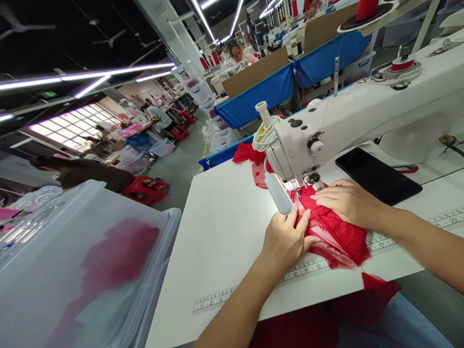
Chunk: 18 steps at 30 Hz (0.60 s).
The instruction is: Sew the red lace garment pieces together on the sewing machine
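Observation:
A white sewing machine point(348, 101) stands on the white table, its needle and presser foot point(298, 193) over red lace fabric point(344, 234). My left hand point(288, 237) rests on the fabric just in front of the presser foot, fingers stretched out and thumb apart. To its right, my right hand point(350, 203) lies fairly flat on the lace, with its fingers extended. A small grey lamp point(279, 193) on a bent neck hangs beside the needle, close above my left fingertips. More red fabric point(250, 153) lies behind the machine head.
A black phone point(379, 175) lies on the machine bed beyond my right hand. Printed ruler marks run along the near edge of the white table point(206, 232). At left stands a translucent plastic bin point(83, 270) with red contents. Red fabric point(379, 285) hangs over the front edge. Co-workers sit farther back.

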Available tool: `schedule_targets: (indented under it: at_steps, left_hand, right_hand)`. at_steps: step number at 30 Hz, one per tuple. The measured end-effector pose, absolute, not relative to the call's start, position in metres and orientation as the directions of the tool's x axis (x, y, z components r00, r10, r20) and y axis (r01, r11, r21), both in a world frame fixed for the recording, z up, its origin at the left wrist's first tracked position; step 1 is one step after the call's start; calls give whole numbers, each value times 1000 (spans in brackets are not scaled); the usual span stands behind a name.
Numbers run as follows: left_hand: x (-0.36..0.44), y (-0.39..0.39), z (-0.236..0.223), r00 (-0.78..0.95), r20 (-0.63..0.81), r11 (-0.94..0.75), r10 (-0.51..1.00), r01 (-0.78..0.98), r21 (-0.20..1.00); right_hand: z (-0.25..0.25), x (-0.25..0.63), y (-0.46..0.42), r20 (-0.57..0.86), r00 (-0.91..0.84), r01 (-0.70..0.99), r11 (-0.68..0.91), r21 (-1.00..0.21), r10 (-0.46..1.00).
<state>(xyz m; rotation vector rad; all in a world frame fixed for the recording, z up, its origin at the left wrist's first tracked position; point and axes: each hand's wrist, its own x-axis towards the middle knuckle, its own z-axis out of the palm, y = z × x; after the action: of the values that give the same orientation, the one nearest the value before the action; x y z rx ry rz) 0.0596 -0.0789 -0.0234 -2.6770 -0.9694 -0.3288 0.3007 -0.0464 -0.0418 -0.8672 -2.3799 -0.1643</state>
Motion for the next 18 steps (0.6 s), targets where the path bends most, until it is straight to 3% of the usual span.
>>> schedule_targets:
  at_steps: [9,18]
  left_hand:
    - [59,-76,-24,735,302,-709,607,672,-214]
    - [59,-75,-24,722,320,-696,614,686,-213]
  right_hand:
    - [-34,301,-43,530,-652,623,781,-32,542]
    - [-39,303,-41,496,-650,634,771,-65,576]
